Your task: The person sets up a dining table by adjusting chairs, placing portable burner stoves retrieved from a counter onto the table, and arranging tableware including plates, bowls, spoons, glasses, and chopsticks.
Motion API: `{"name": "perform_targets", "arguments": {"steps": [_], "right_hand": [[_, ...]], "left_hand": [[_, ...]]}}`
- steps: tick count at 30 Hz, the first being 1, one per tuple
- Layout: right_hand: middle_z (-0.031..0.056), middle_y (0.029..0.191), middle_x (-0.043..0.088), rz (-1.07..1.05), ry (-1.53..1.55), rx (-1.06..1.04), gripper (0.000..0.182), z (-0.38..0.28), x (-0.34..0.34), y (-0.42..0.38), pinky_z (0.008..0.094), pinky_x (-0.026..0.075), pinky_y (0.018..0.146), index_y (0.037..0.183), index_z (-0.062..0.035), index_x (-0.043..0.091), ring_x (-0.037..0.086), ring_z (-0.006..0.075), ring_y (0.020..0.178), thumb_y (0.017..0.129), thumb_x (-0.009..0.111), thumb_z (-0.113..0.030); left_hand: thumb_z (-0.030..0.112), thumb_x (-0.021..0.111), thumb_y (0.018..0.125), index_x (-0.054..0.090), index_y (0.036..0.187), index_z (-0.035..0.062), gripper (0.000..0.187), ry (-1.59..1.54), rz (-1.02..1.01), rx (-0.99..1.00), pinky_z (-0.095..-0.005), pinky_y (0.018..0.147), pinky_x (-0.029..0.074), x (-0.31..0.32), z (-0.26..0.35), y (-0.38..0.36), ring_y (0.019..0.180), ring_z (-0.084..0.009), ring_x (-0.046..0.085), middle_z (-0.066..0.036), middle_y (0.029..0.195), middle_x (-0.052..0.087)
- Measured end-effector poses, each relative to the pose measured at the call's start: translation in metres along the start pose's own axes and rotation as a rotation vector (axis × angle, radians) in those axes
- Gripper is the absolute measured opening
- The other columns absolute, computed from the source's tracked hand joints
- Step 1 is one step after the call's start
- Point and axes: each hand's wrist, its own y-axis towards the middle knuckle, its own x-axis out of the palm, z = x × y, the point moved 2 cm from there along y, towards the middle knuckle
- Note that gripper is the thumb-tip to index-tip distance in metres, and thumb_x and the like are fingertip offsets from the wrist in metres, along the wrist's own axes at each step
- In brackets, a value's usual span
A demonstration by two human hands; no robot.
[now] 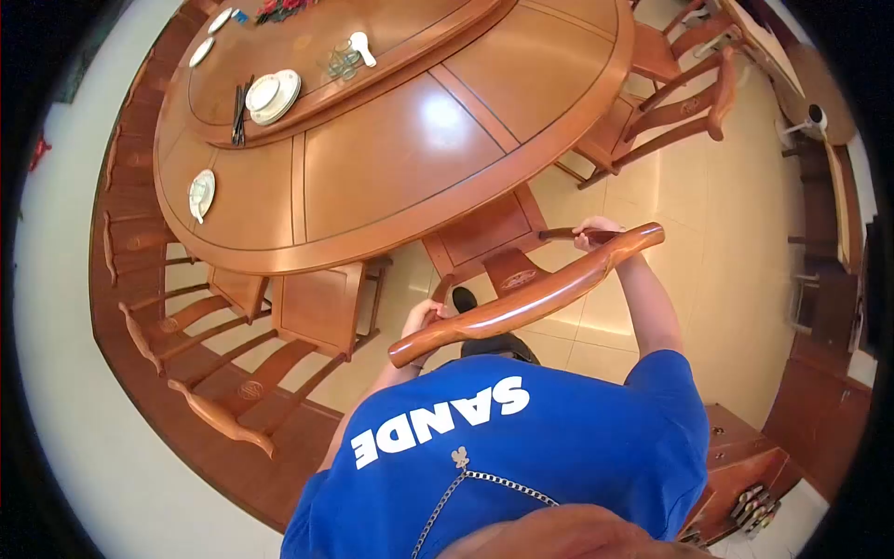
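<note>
A wooden chair (531,298) stands right in front of me, its curved top rail nearest my chest and its seat reaching under the table edge. My left hand (425,315) is closed around the chair's left back post, just below the rail. On the other side my right hand (596,233) grips the right back post, its fingers wrapped round the wood. The rail hides part of both hands. Beyond the chair is a large round wooden table (372,200) with a raised turntable (410,61).
Bowls and plates (276,97), black chopsticks (239,110), glasses (343,61) and a white spoon (361,47) lie on the turntable. A small plate (201,194) sits at the table's left. Other chairs (233,401) surround it; a wooden cabinet (736,456) stands at lower right.
</note>
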Motion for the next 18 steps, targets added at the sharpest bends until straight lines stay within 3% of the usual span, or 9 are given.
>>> {"name": "perform_targets", "arguments": {"steps": [5, 7, 9, 10, 11, 14, 16, 17, 18], "right_hand": [[0.0179, 0.078, 0.059, -0.032, 0.006, -0.411, 0.028, -0.015, -0.054, 0.014, 0.0348, 0.056, 0.07, 0.091, 0.006, 0.05, 0.063, 0.024, 0.072, 0.092, 0.052, -0.022], [0.021, 0.096, 0.06, -0.175, -0.329, -1.152, 0.051, 0.022, -0.048, 0.01, 0.0495, 0.052, 0.087, 0.117, 0.0008, 0.052, 0.064, 0.0339, 0.087, 0.095, 0.047, -0.045], [0.0194, 0.1, 0.059, -0.122, 0.152, -0.915, 0.055, -0.027, -0.104, 0.037, 0.0478, 0.053, 0.086, 0.12, 0.0027, 0.049, 0.062, 0.0329, 0.088, 0.095, 0.047, -0.046], [0.0194, 0.1, 0.059, -0.109, 0.138, -0.877, 0.055, -0.009, -0.102, 0.05, 0.0478, 0.053, 0.086, 0.12, 0.0027, 0.049, 0.062, 0.0329, 0.088, 0.095, 0.047, -0.046], [0.019, 0.103, 0.058, 0.015, 0.121, -1.031, 0.055, 0.007, -0.09, 0.051, 0.0467, 0.054, 0.084, 0.12, 0.0032, 0.048, 0.061, 0.0318, 0.089, 0.095, 0.048, -0.046], [0.0177, 0.103, 0.057, 0.261, 0.08, -1.103, 0.053, 0.033, -0.128, 0.071, 0.0426, 0.055, 0.078, 0.116, 0.0054, 0.046, 0.059, 0.0288, 0.088, 0.094, 0.05, -0.043], [0.0129, 0.081, 0.064, 0.505, -0.105, -1.003, 0.047, 0.08, -0.148, 0.09, 0.0388, 0.055, 0.07, 0.093, 0.0017, 0.056, 0.064, 0.0266, 0.072, 0.099, 0.038, -0.041], [0.0116, 0.079, 0.057, 0.292, -0.024, -0.869, 0.033, 0.091, -0.183, 0.103, 0.0414, 0.054, 0.07, 0.092, -0.0028, 0.05, 0.057, 0.0275, 0.069, 0.096, 0.045, -0.035], [0.0098, 0.074, 0.054, 0.421, -0.183, -0.775, 0.025, 0.113, -0.199, 0.104, 0.0411, 0.052, 0.066, 0.085, -0.0054, 0.049, 0.055, 0.0264, 0.066, 0.096, 0.044, -0.027]], "left_hand": [[0.018, 0.053, 0.085, 0.056, 0.076, 0.0048, 0.016, 0.183, -0.05, 0.223, -0.0319, 0.074, 0.047, -0.016, -0.016, 0.009, 0.072, -0.0194, 0.057, -0.007, 0.074, 0.059], [0.018, 0.053, 0.087, 0.06, 0.096, 0.0012, 0.02, 0.116, 0.042, 0.21, -0.0359, 0.085, 0.05, 0.024, -0.024, -0.009, 0.085, -0.0236, 0.063, -0.011, 0.087, 0.066], [0.025, 0.058, 0.091, 0.059, 0.102, 0.0025, 0.025, -0.095, -0.178, 0.098, -0.0358, 0.083, 0.055, -0.008, -0.022, -0.005, 0.09, -0.0237, 0.064, -0.013, 0.096, 0.066], [0.032, 0.059, 0.092, 0.058, 0.105, 0.0023, 0.032, -0.073, -0.049, 0.174, -0.0372, 0.081, 0.055, 0.0, -0.031, -0.021, 0.088, -0.023, 0.064, -0.014, 0.093, 0.065], [0.032, 0.059, 0.092, 0.058, 0.105, 0.0023, 0.032, -0.107, -0.042, 0.203, -0.0372, 0.081, 0.055, -0.013, -0.036, -0.022, 0.088, -0.023, 0.064, -0.014, 0.093, 0.065], [0.035, 0.059, 0.093, 0.058, 0.104, 0.001, 0.036, 0.307, 0.239, 0.482, -0.0364, 0.074, 0.057, -0.08, -0.065, -0.033, 0.082, -0.0229, 0.065, -0.014, 0.088, 0.064], [0.031, 0.056, 0.094, 0.057, 0.106, -0.0011, 0.035, 0.572, 0.577, 0.681, -0.0341, 0.066, 0.057, -0.128, -0.093, -0.05, 0.075, -0.0229, 0.066, -0.015, 0.083, 0.063], [0.029, 0.055, 0.094, 0.057, 0.105, -0.0022, 0.033, 0.621, 0.684, 0.675, -0.033, 0.062, 0.056, -0.162, -0.115, -0.059, 0.069, -0.022, 0.065, -0.014, 0.082, 0.064], [0.026, 0.054, 0.093, 0.058, 0.103, -0.0033, 0.031, 0.664, 0.797, 0.658, -0.0319, 0.058, 0.056, -0.202, -0.144, -0.069, 0.062, -0.0211, 0.064, -0.013, 0.08, 0.064]]}}
